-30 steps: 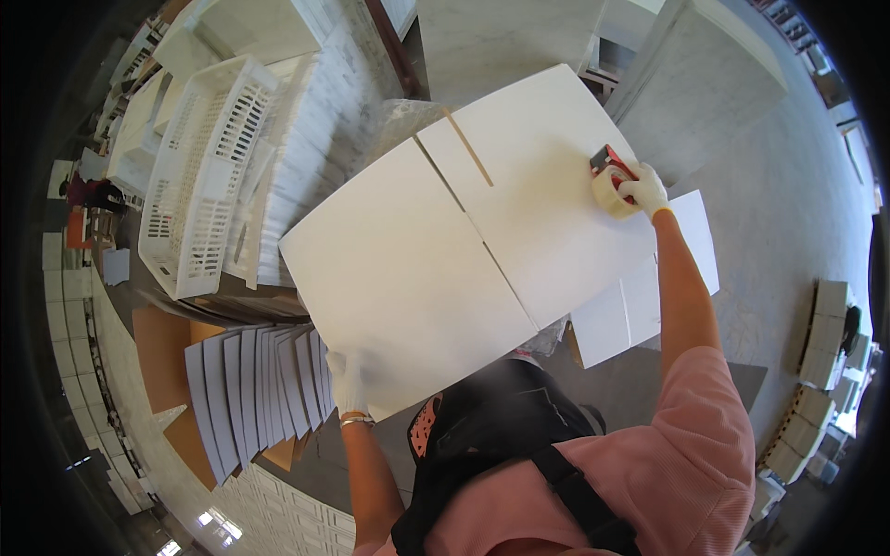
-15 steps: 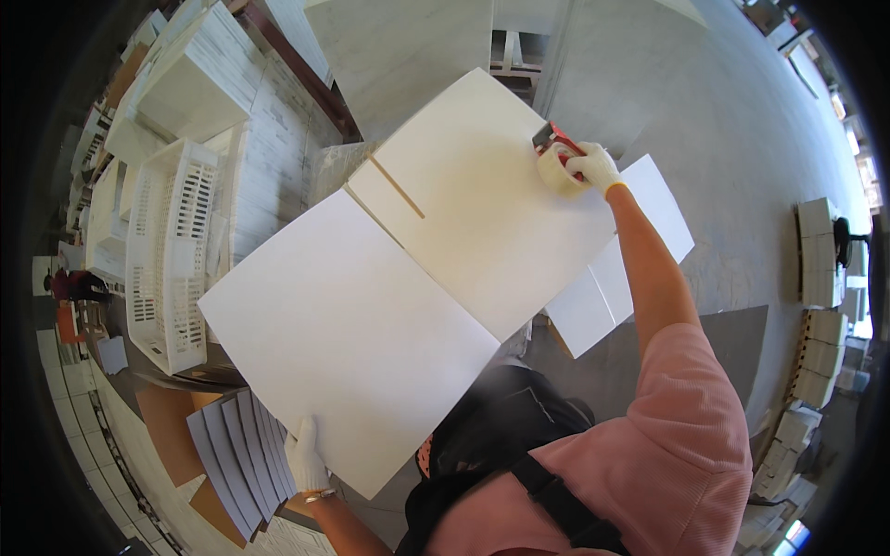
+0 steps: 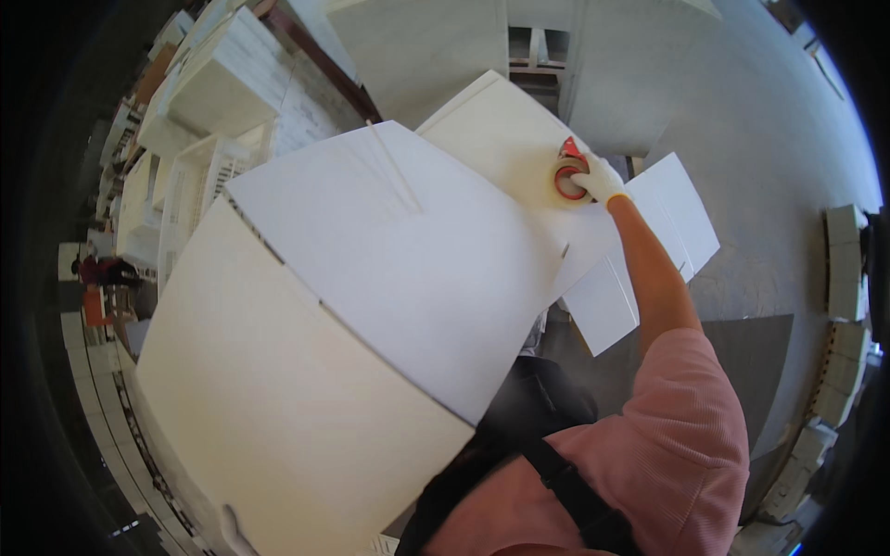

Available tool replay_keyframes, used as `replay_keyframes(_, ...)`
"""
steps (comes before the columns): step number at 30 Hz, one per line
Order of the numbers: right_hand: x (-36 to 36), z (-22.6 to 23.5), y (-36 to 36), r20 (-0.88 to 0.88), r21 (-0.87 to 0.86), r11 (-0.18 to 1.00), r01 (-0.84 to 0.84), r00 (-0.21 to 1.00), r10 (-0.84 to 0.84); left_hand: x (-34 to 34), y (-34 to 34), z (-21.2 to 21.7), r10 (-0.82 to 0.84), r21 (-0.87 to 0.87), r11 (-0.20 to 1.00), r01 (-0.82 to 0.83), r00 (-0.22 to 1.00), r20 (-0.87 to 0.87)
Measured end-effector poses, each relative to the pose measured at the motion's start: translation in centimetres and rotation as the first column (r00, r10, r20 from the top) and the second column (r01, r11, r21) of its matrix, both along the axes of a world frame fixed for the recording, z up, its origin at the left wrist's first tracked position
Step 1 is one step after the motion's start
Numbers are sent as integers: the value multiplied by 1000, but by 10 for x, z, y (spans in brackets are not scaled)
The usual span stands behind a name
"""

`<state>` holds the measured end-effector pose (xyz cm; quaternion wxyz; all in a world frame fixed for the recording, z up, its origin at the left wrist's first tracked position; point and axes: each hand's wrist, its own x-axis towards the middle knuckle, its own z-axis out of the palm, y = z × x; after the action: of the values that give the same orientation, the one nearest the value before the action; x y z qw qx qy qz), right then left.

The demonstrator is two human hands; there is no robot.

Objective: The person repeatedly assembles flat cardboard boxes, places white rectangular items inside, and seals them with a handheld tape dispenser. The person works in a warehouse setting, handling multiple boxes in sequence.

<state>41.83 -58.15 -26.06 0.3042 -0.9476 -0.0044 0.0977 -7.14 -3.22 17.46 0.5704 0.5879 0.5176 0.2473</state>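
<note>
A large white cardboard box (image 3: 371,306) fills the middle and left of the view, tilted up toward me, with its flaps meeting in a seam on top. My right hand (image 3: 601,180), in a white glove, is stretched out to the box's far flap and grips a red tape dispenser (image 3: 567,172) with a roll of clear tape pressed on the cardboard. Only a sliver of my gloved left hand (image 3: 232,530) shows at the bottom edge, where it holds the box's near lower corner.
White plastic crates (image 3: 199,176) are stacked at the left. Flat white cardboard sheets (image 3: 667,232) lie on the grey floor beyond the box. Stacks of small white boxes (image 3: 844,264) line the right edge. A person in red (image 3: 97,273) stands far left.
The box has swung and tipped toward me, its near side now much larger in view. My right hand with the dispenser stays on the far flap; my left hand slid down out of clear sight.
</note>
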Motion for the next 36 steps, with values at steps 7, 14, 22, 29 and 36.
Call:
replay_keyframes(7,-88,180,63,353,-67,722,-689,660,663,-90,15,-52,15,-435,899,41,992,126)
replay_keyframes(14,-107,202,149,610,-249,494,-833,262,748,-116,22,-101,-17,-464,882,88,988,155)
replay_keyframes(22,-14,362,146,614,-304,381,-873,126,779,-147,31,-71,-418,-60,904,423,844,-335)
replay_keyframes(29,77,354,223,488,84,414,-907,399,776,-60,3,14,-709,115,598,793,591,-385)
replay_keyframes(36,12,344,245,787,-394,684,-614,159,596,6,8,33,-826,-44,277,960,215,-521)
